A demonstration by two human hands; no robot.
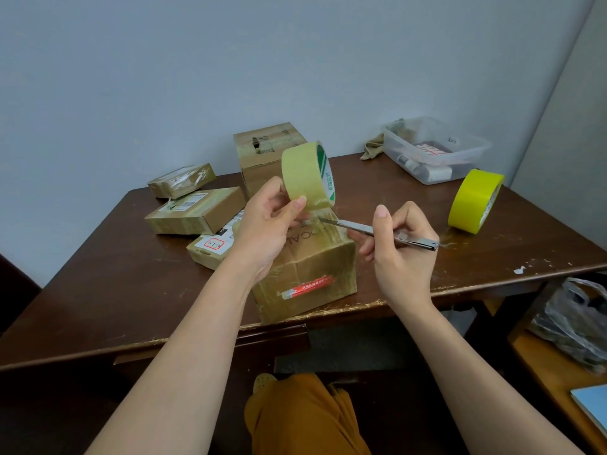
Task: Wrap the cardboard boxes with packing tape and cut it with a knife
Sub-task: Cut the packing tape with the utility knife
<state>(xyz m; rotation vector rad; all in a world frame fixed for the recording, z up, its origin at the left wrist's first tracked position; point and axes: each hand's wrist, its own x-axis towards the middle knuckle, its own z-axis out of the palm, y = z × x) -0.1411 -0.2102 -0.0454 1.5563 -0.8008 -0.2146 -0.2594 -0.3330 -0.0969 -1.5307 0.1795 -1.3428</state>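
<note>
Centre frame: cardboard box (308,274) on counter (98,290). Left hand (266,228) fingers gripping tape roll (307,175) above it; right hand (400,244) pinching knife (377,232). Advisable: keep strip taut, slice away from thumb.

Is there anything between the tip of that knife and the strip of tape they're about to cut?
Nothing visible. The right hand holds the knife with its tip right at the tape strip stretched below the tape roll, which the left hand lifts above the box. The left thumb sits close beside the blade's path.
</note>
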